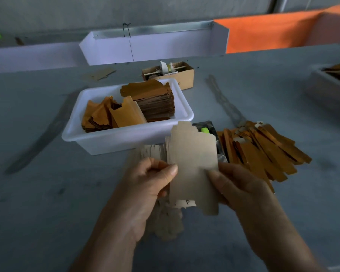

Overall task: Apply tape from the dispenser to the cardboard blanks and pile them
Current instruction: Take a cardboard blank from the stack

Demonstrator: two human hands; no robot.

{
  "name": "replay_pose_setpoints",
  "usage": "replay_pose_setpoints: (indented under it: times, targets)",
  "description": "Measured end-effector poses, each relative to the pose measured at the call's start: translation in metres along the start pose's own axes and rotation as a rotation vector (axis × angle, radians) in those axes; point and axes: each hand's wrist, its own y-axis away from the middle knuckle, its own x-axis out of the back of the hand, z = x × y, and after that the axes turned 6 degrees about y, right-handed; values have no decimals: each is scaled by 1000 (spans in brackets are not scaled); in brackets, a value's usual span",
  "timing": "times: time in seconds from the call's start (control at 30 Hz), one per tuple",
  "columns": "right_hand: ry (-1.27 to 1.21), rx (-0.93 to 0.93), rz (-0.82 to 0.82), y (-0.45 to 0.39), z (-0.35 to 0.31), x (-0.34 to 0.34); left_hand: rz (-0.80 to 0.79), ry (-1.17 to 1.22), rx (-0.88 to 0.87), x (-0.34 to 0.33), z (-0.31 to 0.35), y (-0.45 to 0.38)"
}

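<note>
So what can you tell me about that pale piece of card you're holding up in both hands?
The cardboard blank is a flat, pale grey-brown die-cut sheet with notched, stepped edges at top and bottom. It is held roughly upright above the grey table, plain side to the camera. The left hand pinches its left edge, the right hand its right edge. More blanks are fanned behind it in the left hand.

- A tub (98, 143) stands on the worktop (47, 193), left of centre, with stacked cardboard blanks (153, 99) inside
- Behind the tub sits a small cardboard box (185, 77)
- To the tub's right, a fanned pile of blanks (263, 152) lies on the worktop
- In front, left hand (143, 191) and right hand (241, 185) hold one blank (192, 160) between them
- Another tub (322, 89) sits at the far right edge
</note>
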Motion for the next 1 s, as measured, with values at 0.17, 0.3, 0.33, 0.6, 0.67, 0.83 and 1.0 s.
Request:
replay_pose_setpoints:
  times: [0.17, 0.3, 0.33, 0.6, 0.67, 0.83, 1.0]
  targets:
    - [-246, -145, -44, 0, 4, -6, -56, 61, 35, -7, -3, 5]
    - [-304, -152, -65, 3, 5, -8, -32, -21, 9, -22, -5, 7]
    - [-314, -151, -69, 3, 6, -7, -7, -36, 0, -24, -7, 5]
    - [-95, -60, 10, 5, 11, -6, 53, -70, -30, -37, -16, 1]
    - [108, 47, 106, 8, 13, -5, 58, -92, -31, -37, -19, 0]
    - [233, 160, 190, 13, 10, -10, 25, -31, 4, -37, -22, 2]
    - [118, 204, 77, 18, 6, -18, -29, -36, -14, -38, -24, 5]
